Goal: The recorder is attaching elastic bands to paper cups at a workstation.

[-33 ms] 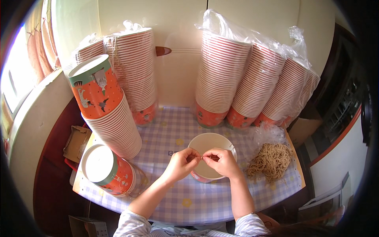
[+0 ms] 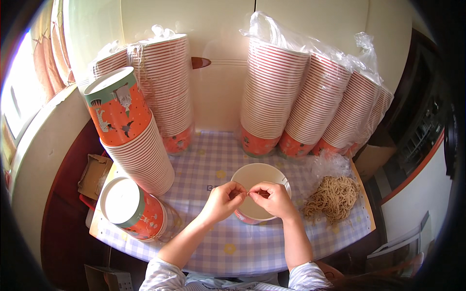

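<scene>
My left hand (image 2: 224, 201) and my right hand (image 2: 274, 199) meet above the near part of a white-lined paper bucket (image 2: 257, 172), fingertips almost touching. Both are closed in a pinch on a thin strand of string, mostly hidden by the fingers; a brownish bit shows beneath the right fingers. The bucket stands upright on the table, its orange and green outside partly visible below my hands. A thin line shows at its right inner rim. To the right of my right hand lies a tangled heap of beige string (image 2: 334, 199).
A checked tablecloth (image 2: 213, 252) covers the table. On the left stand upside-down orange buckets (image 2: 149, 216) and a tall nested stack (image 2: 138, 157). Plastic-wrapped bucket stacks (image 2: 274, 89) line the back. Clear plastic (image 2: 330, 165) lies behind the string heap. A cardboard box (image 2: 92, 177) sits beyond the left edge.
</scene>
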### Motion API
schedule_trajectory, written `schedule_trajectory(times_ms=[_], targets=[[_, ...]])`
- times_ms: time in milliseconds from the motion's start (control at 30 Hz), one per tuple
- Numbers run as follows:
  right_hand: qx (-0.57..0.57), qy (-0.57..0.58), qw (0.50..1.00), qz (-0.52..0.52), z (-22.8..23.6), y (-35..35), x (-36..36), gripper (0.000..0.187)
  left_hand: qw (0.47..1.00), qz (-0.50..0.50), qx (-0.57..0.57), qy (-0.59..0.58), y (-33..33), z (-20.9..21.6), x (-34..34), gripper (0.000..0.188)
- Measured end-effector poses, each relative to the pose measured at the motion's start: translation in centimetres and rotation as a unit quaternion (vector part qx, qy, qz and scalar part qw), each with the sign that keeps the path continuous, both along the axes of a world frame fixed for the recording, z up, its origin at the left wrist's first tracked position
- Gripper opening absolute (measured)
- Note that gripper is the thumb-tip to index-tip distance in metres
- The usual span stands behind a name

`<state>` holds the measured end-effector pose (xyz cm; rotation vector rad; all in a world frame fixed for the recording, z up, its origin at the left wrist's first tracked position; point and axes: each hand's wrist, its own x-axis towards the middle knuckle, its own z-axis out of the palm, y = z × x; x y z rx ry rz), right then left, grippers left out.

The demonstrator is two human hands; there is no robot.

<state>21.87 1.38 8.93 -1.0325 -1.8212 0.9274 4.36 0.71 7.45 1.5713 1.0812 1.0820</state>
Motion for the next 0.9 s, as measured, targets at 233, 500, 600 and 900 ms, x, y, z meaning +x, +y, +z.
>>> schedule_trajectory(times_ms=[233,500,600,900], targets=[[-0.01,0.003,1.0,0.016,-0.2,0.0,0.1,0.008,1.0,0.02,0.022,0.001,0.3,-0.2,-0.3,0.013],[-0.018,0.013,0.999,0.035,-0.9,0.1,0.0,0.009,1.0,0.013,0.016,-0.01,0.4,-0.1,-0.5,0.007],[-0.018,0.02,0.999,0.043,-0.9,0.1,-0.1,0.008,1.0,0.013,0.017,-0.016,0.4,-0.3,-0.7,0.006],[0.001,0.017,0.999,0.038,-0.5,0.0,-0.1,0.007,0.999,-0.041,-0.003,0.024,0.0,1.0,-1.4,0.012]])
